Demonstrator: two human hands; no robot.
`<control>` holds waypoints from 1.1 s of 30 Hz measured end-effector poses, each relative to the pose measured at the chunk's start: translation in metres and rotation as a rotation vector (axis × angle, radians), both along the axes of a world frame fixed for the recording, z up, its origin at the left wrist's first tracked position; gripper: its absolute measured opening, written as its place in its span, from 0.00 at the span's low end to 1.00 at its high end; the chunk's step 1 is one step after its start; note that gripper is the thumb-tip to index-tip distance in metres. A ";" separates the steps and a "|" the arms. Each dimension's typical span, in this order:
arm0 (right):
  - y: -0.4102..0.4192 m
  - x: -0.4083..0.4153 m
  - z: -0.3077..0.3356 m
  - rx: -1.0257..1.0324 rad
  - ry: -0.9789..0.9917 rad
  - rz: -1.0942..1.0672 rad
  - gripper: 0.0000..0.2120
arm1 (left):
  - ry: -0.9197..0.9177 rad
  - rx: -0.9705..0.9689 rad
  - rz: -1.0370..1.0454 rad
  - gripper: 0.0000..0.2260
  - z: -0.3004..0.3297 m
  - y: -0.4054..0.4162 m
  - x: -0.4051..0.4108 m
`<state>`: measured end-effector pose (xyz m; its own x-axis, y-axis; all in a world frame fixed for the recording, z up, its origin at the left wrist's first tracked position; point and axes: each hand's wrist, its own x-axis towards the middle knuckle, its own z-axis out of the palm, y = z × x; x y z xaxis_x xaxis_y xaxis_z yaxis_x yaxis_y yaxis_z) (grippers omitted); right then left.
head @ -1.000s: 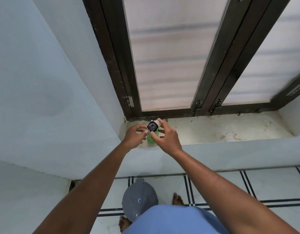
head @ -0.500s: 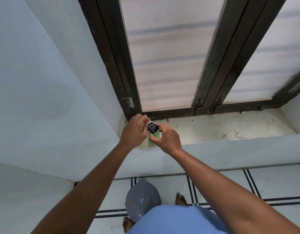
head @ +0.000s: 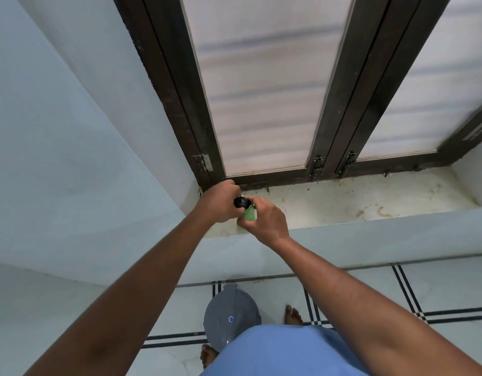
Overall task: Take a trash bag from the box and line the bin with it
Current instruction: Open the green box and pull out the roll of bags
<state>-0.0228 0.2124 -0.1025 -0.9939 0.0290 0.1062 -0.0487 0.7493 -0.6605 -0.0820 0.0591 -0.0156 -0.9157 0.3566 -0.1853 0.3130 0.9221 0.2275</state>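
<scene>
Green cardboard marks the box [head: 249,215], a small carton held up on end over the left corner of the window sill [head: 370,202], close to the dark window frame [head: 180,104]. The right hand [head: 264,221] is wrapped round the carton's side from the right and steadies it. The left hand [head: 220,203] comes in from the left, its fingers curled round the black trash bag roll [head: 242,203] that sticks out of the carton's open upper end. The two hands sit together, knuckles nearly touching, both clamped on their own part.

The roll's long axis appears to run along the carton's length, towards the camera, so the likely pull is straight out of the opening and away from the right hand. The left hand is the one already on the roll and looks best placed to draw it.

Well below and nearer the person, the grey bin [head: 230,318] stands on the tiled floor [head: 451,289] between bare feet, its lid closed and no liner visible.
</scene>
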 end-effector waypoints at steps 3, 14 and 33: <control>-0.002 0.003 -0.007 0.003 0.014 0.001 0.25 | 0.029 -0.122 0.002 0.15 -0.001 0.010 0.004; -0.006 0.000 -0.015 -0.051 -0.088 0.023 0.21 | 0.039 -0.147 -0.041 0.16 0.008 0.010 0.004; -0.021 -0.061 0.001 0.447 -0.343 0.106 0.32 | 0.365 0.672 0.472 0.16 0.091 -0.035 0.028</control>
<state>-0.0837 0.1911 -0.1019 -0.9687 -0.0461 -0.2439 0.0227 0.9620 -0.2721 -0.0540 0.0238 0.0756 -0.9555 -0.1431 0.2580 0.0939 0.6815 0.7258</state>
